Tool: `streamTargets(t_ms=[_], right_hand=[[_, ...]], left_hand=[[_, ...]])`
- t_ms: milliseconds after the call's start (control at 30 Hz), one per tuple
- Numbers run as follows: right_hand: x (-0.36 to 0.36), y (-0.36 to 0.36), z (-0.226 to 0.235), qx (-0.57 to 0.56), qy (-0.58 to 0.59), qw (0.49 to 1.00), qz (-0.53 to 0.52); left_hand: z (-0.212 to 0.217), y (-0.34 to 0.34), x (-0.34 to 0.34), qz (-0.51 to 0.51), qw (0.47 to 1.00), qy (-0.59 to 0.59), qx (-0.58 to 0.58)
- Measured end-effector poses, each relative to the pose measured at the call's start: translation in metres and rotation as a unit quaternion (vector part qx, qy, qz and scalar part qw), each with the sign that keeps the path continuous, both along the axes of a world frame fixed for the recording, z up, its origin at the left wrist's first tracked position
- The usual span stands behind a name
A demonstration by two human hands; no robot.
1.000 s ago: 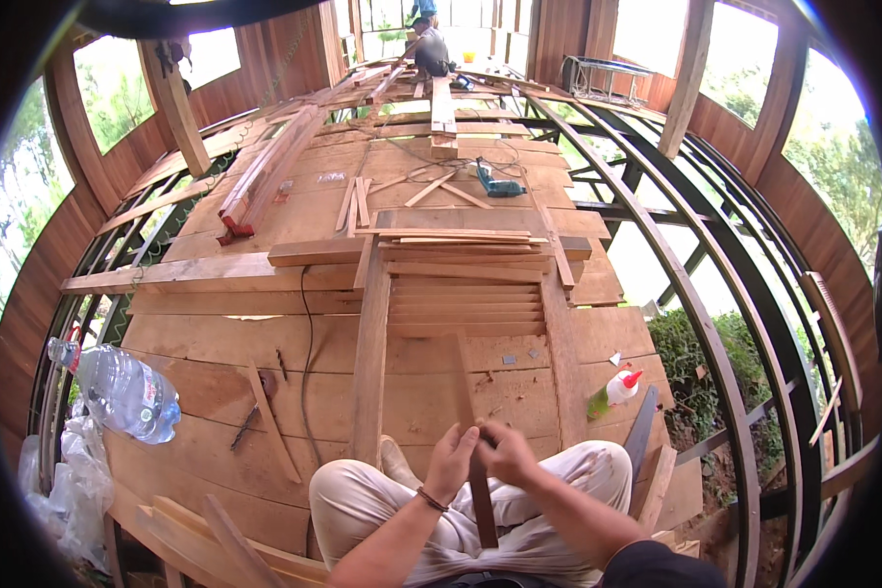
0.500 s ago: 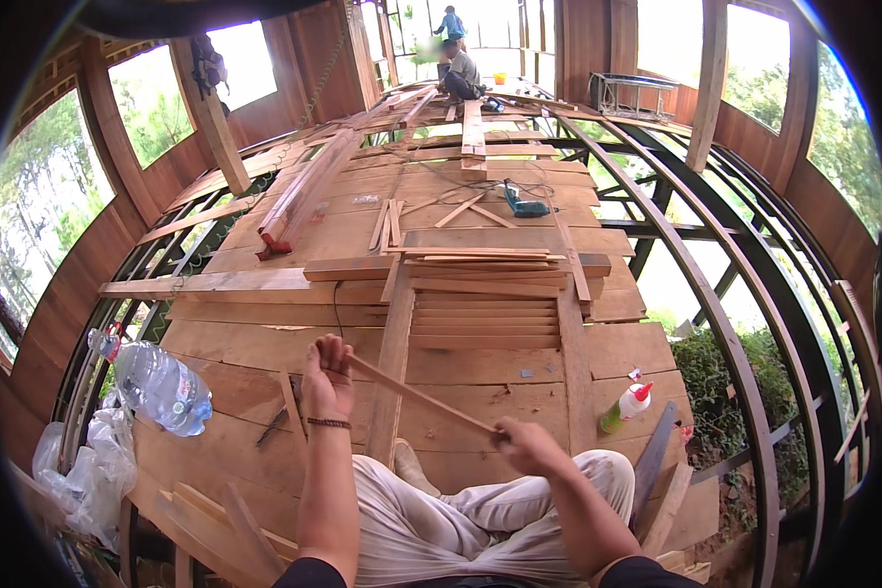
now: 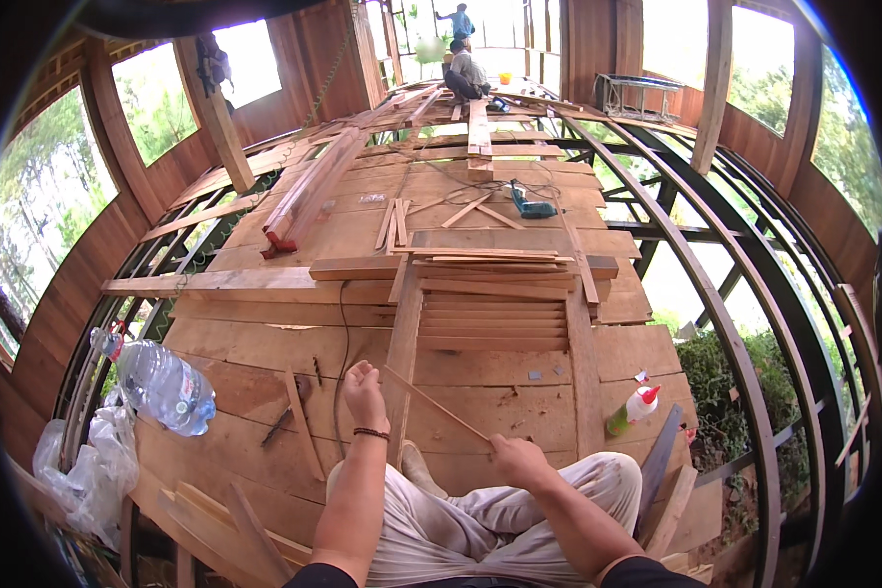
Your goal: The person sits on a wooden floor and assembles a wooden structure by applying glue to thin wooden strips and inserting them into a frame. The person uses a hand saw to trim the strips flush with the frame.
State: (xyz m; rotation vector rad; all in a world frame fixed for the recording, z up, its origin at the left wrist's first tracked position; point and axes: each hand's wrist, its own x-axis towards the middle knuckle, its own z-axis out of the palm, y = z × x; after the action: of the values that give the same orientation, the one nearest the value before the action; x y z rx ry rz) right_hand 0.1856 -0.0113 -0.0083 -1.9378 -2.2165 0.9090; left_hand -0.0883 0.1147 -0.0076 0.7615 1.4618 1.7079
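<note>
My right hand [image 3: 519, 461] is closed around the near end of a thin wooden strip [image 3: 436, 403], above my crossed legs. The strip slants up to the left, seen nearly edge-on. Its far end lies beside my left hand [image 3: 366, 397], whose fingers are loosely curled with the palm turned up; whether they touch the strip I cannot tell. Ahead lies a wooden frame [image 3: 403, 338] with several horizontal slats [image 3: 495, 331] between its two side rails. More loose strips [image 3: 490, 257] are stacked across its far part.
A glue bottle with red cap [image 3: 634, 410] and a handsaw [image 3: 660, 456] are at right. A large water bottle [image 3: 162, 387] and plastic bags [image 3: 98, 470] lie left. A teal power drill [image 3: 531, 203] sits farther off. Open floor beams [image 3: 701, 265] run right. Two people work far back.
Both hands show slightly farther right or lower, the left hand most. The strip has turned from its broad face to nearly edge-on, and its far end now appears apart from the left fingers.
</note>
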Motion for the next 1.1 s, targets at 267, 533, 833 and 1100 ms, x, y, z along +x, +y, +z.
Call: streamTargets(t_ms=[267, 533, 833, 1100], right_hand=[[0.009, -0.002, 0.011, 0.086, 0.064, 0.994, -0.017], [0.014, -0.003, 0.026, 0.282, 0.081, 0.952, -0.085], [0.034, 0.006, 0.032, 0.326, 0.069, 0.939, -0.090], [0.038, 0.012, 0.029, 0.306, 0.024, 0.936, -0.175]], left_hand=[[0.003, -0.010, 0.004, -0.125, 0.983, -0.096, -0.092], [0.004, -0.016, 0.023, -0.029, 0.984, -0.171, -0.034], [0.004, -0.020, 0.013, -0.202, 0.942, -0.265, 0.020], [0.017, -0.023, 0.022, -0.260, 0.919, -0.293, 0.041]])
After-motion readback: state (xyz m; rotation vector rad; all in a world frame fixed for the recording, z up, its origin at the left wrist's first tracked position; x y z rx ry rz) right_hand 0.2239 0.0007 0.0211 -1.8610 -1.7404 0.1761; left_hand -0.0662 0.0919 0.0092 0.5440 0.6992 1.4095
